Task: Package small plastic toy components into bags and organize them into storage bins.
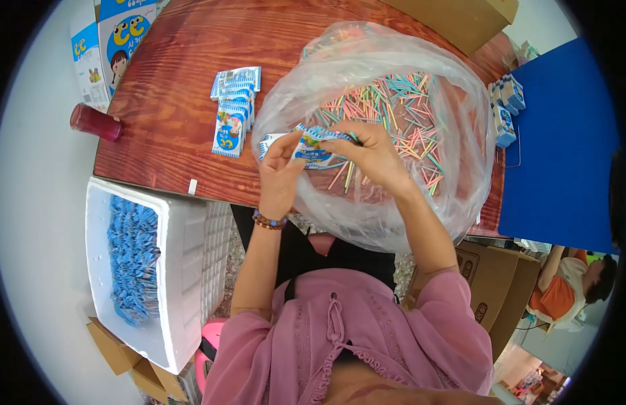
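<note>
Spreading across the upper middle of the view, a reddish wooden table [184, 81] carries nearly everything here. A blue board [562, 148] stands along its right side, and brown cardboard boxes [495, 277] sit below that, near another person in orange [562, 290] at the lower right edge. On the table's right half lies a big clear plastic bag [461, 121], its mouth open wide, filled with thin pastel sticks [407, 115] in pink, green, blue and yellow. Left of the table and lower, a white foam box [181, 270] holds a dense row of blue-edged packets [132, 260] standing on end. A printed blue and white carton [117, 34] leans at the table's upper left corner, with a dark red cylinder [95, 121] lying at the left edge.

Smaller things follow — a short overlapping stack of blue and white sachets [233, 108] rests on bare wood just left of the bag, and a second pile of sachets [505, 108] sits at the bag's right, against the board.

Over the bag's near rim, both hands meet on one small blue and white packet [313, 148]. The left hand [280, 175], a beaded bracelet [268, 221] at its wrist, pinches the packet's left end between thumb and fingers. The right hand [373, 152] has its fingers closed on the packet's right end — a few sticks poke out there.
</note>
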A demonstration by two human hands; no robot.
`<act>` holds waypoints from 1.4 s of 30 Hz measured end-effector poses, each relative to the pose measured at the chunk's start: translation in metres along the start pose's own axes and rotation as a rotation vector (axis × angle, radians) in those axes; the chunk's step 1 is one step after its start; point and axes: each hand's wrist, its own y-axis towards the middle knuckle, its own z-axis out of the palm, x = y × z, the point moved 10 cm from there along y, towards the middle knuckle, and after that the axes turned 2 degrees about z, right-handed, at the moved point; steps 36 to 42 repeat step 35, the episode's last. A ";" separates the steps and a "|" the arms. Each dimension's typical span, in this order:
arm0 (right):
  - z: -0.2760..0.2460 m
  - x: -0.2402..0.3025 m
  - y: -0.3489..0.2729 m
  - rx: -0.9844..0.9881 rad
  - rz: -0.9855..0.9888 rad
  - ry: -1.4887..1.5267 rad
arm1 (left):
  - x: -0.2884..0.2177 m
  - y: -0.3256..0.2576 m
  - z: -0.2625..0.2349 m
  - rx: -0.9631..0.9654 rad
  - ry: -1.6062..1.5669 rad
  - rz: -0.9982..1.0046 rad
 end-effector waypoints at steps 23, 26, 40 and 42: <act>0.127 -0.012 0.100 0.170 0.005 0.042 | -0.111 -0.042 -0.125 -0.694 0.386 0.489; 0.127 -0.038 0.130 0.098 0.036 -0.116 | -0.108 -0.018 -0.115 -0.527 1.136 0.290; 0.054 -0.026 0.094 -0.049 -0.158 -0.682 | -0.093 -0.016 -0.103 -0.436 1.509 0.281; 0.054 -0.026 0.094 -0.049 -0.158 -0.682 | -0.093 -0.016 -0.103 -0.436 1.509 0.281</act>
